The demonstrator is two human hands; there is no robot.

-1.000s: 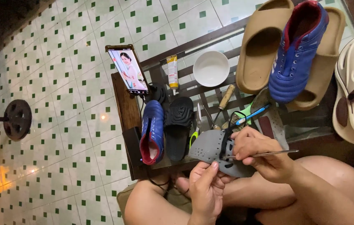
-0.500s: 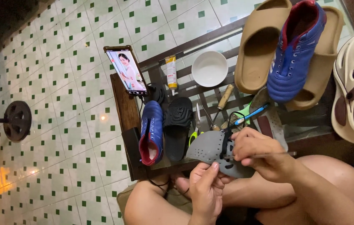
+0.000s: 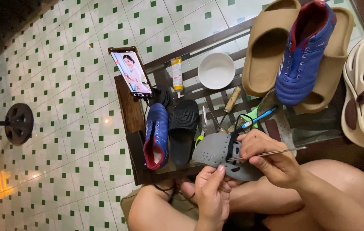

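Left hand (image 3: 211, 192) grip grasping grey shoe piece (image 3: 216, 152), right hand (image 3: 272, 160) grip grasping metal awl (image 3: 276, 151), yellow-white glue tube (image 3: 176, 74) behind

Bare hands (image 3: 212, 194), forearms, knees (no sleeves/gloves)

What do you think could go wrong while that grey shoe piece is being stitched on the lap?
The awl in the right hand points toward the left hand steadying the grey shoe piece; a slip might prick a finger. The black thread might snag on the tools crowded just behind.
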